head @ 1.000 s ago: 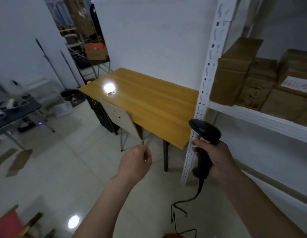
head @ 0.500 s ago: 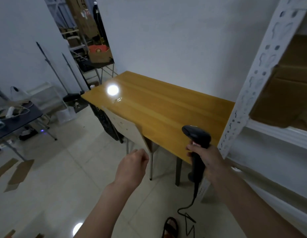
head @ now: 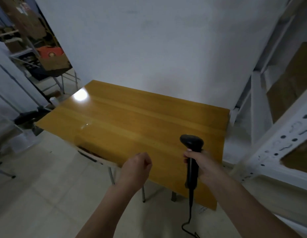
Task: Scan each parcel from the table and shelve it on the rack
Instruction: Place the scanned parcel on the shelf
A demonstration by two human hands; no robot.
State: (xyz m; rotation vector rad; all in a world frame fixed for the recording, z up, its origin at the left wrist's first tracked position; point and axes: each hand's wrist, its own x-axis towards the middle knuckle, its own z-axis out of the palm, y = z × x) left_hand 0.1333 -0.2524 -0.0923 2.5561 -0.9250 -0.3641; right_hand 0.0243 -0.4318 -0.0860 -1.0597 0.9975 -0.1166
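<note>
White rack [head: 276, 140] fills the right edge, brown parcels [head: 286, 90] on its shelves, blurred. Wooden table [head: 132, 121] sits beyond both sets of fingers, its top bare wood with a light glare at the far left corner. A chair [head: 97, 158] is tucked under the near edge, left of the left-hand knuckles. Right hand [head: 203, 164] wraps the handle of the black scanner [head: 192, 152] — head upright above the fingers, cable trailing down. Left hand [head: 137, 166] is a loose fist over the table's near edge, holding nothing.
</note>
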